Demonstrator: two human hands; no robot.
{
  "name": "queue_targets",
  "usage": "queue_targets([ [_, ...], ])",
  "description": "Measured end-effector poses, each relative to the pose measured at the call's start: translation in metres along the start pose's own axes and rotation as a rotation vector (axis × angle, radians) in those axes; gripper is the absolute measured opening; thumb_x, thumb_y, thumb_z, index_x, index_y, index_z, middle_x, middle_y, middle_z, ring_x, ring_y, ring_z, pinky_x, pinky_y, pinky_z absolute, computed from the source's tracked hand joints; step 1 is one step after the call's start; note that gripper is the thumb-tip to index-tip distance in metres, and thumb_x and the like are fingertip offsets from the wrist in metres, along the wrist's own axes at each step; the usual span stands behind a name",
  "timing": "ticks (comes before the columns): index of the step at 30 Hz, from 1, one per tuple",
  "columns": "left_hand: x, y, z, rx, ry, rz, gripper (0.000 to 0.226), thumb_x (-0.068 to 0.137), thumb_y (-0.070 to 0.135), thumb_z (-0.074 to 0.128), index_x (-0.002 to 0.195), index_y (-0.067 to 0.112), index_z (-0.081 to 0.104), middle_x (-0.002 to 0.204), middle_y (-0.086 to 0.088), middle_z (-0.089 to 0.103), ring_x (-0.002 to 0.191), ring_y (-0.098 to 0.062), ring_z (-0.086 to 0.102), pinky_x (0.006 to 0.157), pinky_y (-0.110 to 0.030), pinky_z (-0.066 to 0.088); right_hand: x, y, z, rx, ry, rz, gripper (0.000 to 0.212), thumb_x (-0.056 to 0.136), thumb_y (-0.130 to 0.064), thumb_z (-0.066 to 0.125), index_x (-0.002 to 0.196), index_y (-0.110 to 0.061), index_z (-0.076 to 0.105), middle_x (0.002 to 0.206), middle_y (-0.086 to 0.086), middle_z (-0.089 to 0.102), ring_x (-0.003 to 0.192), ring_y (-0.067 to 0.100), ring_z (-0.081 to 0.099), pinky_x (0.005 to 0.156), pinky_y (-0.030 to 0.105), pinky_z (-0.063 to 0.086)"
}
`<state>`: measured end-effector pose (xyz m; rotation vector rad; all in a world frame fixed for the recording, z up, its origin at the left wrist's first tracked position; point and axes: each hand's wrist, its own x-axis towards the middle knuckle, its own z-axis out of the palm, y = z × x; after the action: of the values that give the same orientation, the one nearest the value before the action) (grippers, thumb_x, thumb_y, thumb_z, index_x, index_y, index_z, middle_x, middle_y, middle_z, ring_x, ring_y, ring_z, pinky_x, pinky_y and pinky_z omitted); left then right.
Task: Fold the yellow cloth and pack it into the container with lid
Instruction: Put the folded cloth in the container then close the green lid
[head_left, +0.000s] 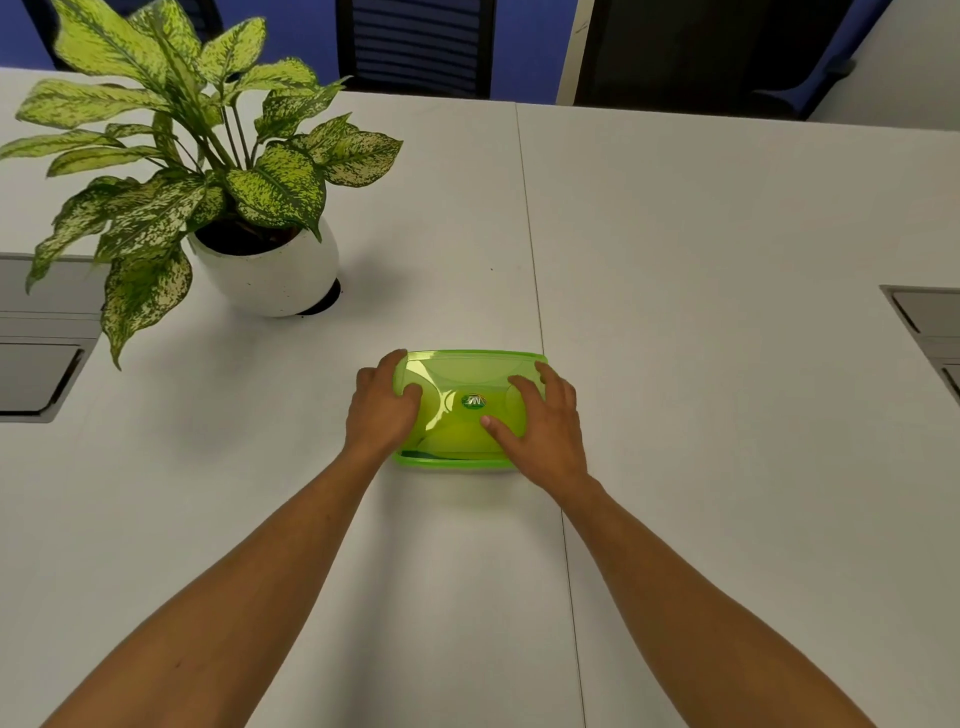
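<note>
Pressing down, I see my left hand (382, 410) and right hand (543, 421) flat, fingers spread, gripping nothing, on the green lid (457, 384) of the container (447, 461), mid-tabletop (701, 312); yellow cloth (457, 431) inside; oval label (473, 401) unreadable.

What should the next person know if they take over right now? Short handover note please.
Left hand: flat on the left end of the lid, pressing, holding nothing.
Right hand: fingers spread on the lid's right side, pressing.
Container: on the white table, in front of the potted plant.
Yellow cloth: inside, visible through the translucent lid.
Done: cloth packed, lid placed.
Left: the near edge may not be fully seated; press it, then let go.
</note>
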<state>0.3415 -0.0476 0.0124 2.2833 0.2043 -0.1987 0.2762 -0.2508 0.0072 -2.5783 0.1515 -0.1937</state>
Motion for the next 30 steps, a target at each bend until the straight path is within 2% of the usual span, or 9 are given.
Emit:
queue_targets([
  [4, 0.012, 0.001, 0.004, 0.068, 0.012, 0.004, 0.05, 0.092, 0.044, 0.049, 0.139, 0.031, 0.039, 0.129, -0.016, 0.047, 0.115, -0.037, 0.052, 0.093, -0.042, 0.041, 0.014, 0.001, 0.002, 0.058, 0.01, 0.073, 0.081, 0.074, -0.065, 0.061, 0.14, -0.027, 0.037, 0.158, 0.007, 0.014, 0.139, 0.028, 0.017, 0.108, 0.045, 0.033],
  [8, 0.022, 0.002, 0.005, -0.012, 0.022, 0.003, 0.042, 0.093, 0.042, 0.051, 0.13, 0.024, 0.046, 0.127, -0.015, 0.049, 0.111, -0.035, 0.054, 0.091, -0.041, 0.042, 0.021, 0.004, 0.005, 0.124, -0.054, 0.221, 0.092, 0.073, -0.073, 0.056, 0.146, -0.027, 0.024, 0.156, 0.007, 0.021, 0.136, 0.033, 0.026, 0.107, 0.047, 0.034],
  [13, 0.03, 0.001, 0.009, -0.072, 0.002, -0.018, 0.036, 0.095, 0.039, 0.048, 0.127, 0.022, 0.045, 0.126, -0.015, 0.051, 0.111, -0.034, 0.053, 0.086, -0.039, 0.04, 0.028, 0.007, 0.002, 0.144, -0.044, 0.247, 0.072, 0.085, -0.06, 0.052, 0.146, -0.035, 0.023, 0.138, 0.007, 0.036, 0.125, 0.031, 0.041, 0.096, 0.046, 0.044],
  [16, 0.024, -0.001, 0.016, -0.024, 0.03, -0.013, 0.037, 0.098, 0.043, 0.039, 0.131, 0.027, 0.041, 0.125, -0.015, 0.049, 0.107, -0.038, 0.055, 0.086, -0.04, 0.039, 0.027, 0.006, 0.003, 0.065, -0.091, 0.24, 0.062, 0.092, -0.056, 0.038, 0.147, -0.04, 0.013, 0.128, 0.011, 0.042, 0.109, 0.036, 0.054, 0.088, 0.047, 0.049],
  [19, 0.018, -0.003, 0.02, 0.008, 0.061, -0.017, 0.037, 0.099, 0.046, 0.031, 0.132, 0.032, 0.039, 0.122, -0.015, 0.049, 0.104, -0.039, 0.056, 0.086, -0.041, 0.04, 0.026, 0.005, 0.003, 0.038, -0.121, 0.268, 0.059, 0.094, -0.058, 0.03, 0.145, -0.047, 0.003, 0.12, 0.013, 0.045, 0.095, 0.041, 0.059, 0.086, 0.048, 0.05],
  [25, 0.02, -0.004, 0.019, 0.013, 0.071, -0.012, 0.04, 0.1, 0.045, 0.031, 0.135, 0.03, 0.043, 0.122, -0.018, 0.053, 0.111, -0.038, 0.054, 0.091, -0.042, 0.042, 0.026, 0.007, 0.004, 0.041, -0.141, 0.298, 0.059, 0.091, -0.065, 0.027, 0.141, -0.057, -0.004, 0.111, 0.013, 0.049, 0.094, 0.041, 0.058, 0.082, 0.045, 0.046],
  [30, 0.019, -0.005, 0.019, -0.027, 0.095, 0.004, 0.041, 0.099, 0.044, 0.035, 0.136, 0.029, 0.046, 0.121, -0.019, 0.055, 0.113, -0.036, 0.053, 0.093, -0.041, 0.042, 0.027, 0.007, 0.005, 0.059, -0.136, 0.313, 0.059, 0.088, -0.068, 0.027, 0.138, -0.059, -0.003, 0.11, 0.013, 0.051, 0.095, 0.041, 0.059, 0.08, 0.044, 0.044],
])
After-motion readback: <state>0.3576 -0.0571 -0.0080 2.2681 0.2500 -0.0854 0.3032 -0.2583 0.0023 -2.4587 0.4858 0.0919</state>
